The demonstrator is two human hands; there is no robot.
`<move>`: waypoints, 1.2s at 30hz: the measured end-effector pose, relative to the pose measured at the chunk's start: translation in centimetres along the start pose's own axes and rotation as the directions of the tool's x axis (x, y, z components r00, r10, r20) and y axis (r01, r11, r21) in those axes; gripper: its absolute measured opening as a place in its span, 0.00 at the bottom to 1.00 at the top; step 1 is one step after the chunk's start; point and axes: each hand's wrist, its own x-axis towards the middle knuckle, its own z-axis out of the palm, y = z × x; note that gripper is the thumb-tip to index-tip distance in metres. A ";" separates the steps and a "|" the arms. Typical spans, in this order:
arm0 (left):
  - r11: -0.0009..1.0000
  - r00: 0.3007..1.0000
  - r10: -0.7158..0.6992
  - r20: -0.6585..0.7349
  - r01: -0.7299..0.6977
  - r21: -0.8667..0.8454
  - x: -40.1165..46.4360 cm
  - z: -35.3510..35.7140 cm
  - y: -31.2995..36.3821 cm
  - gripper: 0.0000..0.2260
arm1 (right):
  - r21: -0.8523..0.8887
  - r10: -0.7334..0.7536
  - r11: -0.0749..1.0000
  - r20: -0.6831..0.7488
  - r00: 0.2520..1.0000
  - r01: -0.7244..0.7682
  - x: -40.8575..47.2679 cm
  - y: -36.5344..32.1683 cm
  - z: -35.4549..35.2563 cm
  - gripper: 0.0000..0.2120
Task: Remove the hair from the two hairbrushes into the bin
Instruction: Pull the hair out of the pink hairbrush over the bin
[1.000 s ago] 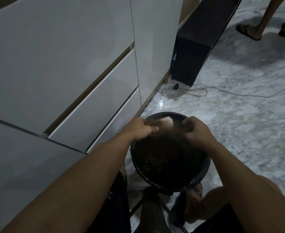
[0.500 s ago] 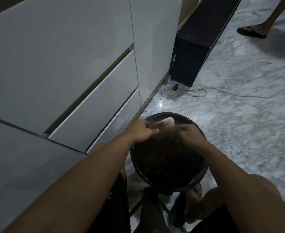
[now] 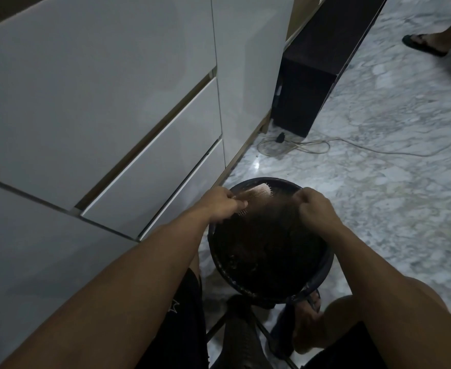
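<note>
A round black bin (image 3: 323, 265) stands on the floor between my knees, its inside dark. My left hand (image 3: 223, 205) grips a pale pink hairbrush (image 3: 256, 194) by its handle end and holds it over the bin's far rim. My right hand (image 3: 315, 206) is over the bin's right side, fingers pinched together, with faint strands of hair (image 3: 280, 206) stretched between it and the brush. A second hairbrush is not visible.
White cabinet drawers (image 3: 139, 145) fill the left. A dark cabinet (image 3: 307, 86) stands beyond, with a looped cable (image 3: 299, 147) on the marble floor. Another person's sandalled foot (image 3: 424, 45) is at the top right. A stool leg (image 3: 240, 331) is under me.
My right hand went to the brush head half a second ago and has now pulled away to the right, drawing hair out. The other person's feet shifted at the top right.
</note>
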 end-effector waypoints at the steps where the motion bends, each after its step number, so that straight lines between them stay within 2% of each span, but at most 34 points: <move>1: 1.000 1.000 -0.004 0.008 0.004 -0.007 0.0 0.1 0.0 0.13 | 0.082 -0.039 0.996 0.055 0.998 0.034 -0.4 -0.4 0.0 0.10; 3: 0.999 1.000 -0.010 0.024 0.011 -0.035 -0.2 0.2 0.1 0.13 | 0.260 -0.102 0.964 0.159 0.982 0.058 -1.7 -1.7 -0.3 0.21; 5: 0.996 0.999 -0.018 0.039 0.021 -0.089 -0.4 0.4 0.3 0.11 | 0.360 -0.155 0.930 0.200 0.967 0.075 -2.2 -2.4 -0.3 0.33; 7: 0.982 0.998 -0.046 0.046 0.053 -0.181 -0.7 0.5 0.5 0.07 | 0.417 -0.186 0.905 0.217 0.958 0.082 -2.2 -2.5 0.0 0.37; 9: 0.961 0.996 -0.071 0.053 0.082 -0.263 -0.8 0.4 0.6 0.07 | 0.457 -0.209 0.885 0.208 0.956 0.094 -2.1 -2.2 0.5 0.33; 12: 0.964 0.995 -0.055 0.078 0.073 -0.255 -0.6 0.3 0.7 0.14 | 0.405 -0.235 0.898 0.115 0.965 0.171 -1.9 -1.9 1.1 0.15; 14: 0.973 0.996 -0.053 0.073 0.068 -0.220 -0.4 0.3 0.6 0.22 | 0.313 -0.229 0.925 0.015 0.973 0.213 -1.5 -1.7 1.3 0.10; 16: 0.979 0.997 -0.059 0.057 0.068 -0.192 -0.1 0.5 0.4 0.25 | 0.256 -0.186 0.948 -0.034 0.982 0.189 -1.2 -1.6 1.2 0.08; 22: 0.982 0.997 -0.049 0.051 0.058 -0.179 0.3 0.5 -0.1 0.17 | 0.240 -0.070 0.966 -0.105 0.992 0.094 -0.7 -1.1 0.4 0.05; 25: 0.987 0.999 -0.044 0.015 0.046 -0.154 0.1 0.4 0.1 0.17 | 0.259 -0.006 0.965 -0.176 0.984 0.052 -0.3 -0.9 0.0 0.06; 31: 0.977 0.999 -0.044 -0.016 0.040 -0.209 0.1 0.5 0.5 0.15 | 0.286 0.103 0.958 -0.309 0.946 -0.011 -0.3 -1.0 -0.2 0.07; 33: 0.968 0.998 -0.061 -0.003 0.058 -0.244 0.0 0.3 0.4 0.15 | 0.320 0.098 0.947 -0.245 0.964 -0.015 -0.4 -1.2 -0.3 0.09; 36: 0.956 0.997 -0.078 0.030 0.083 -0.281 0.1 0.0 0.0 0.20 | 0.485 0.080 0.874 -0.052 0.995 -0.045 -1.0 -1.8 -0.8 0.15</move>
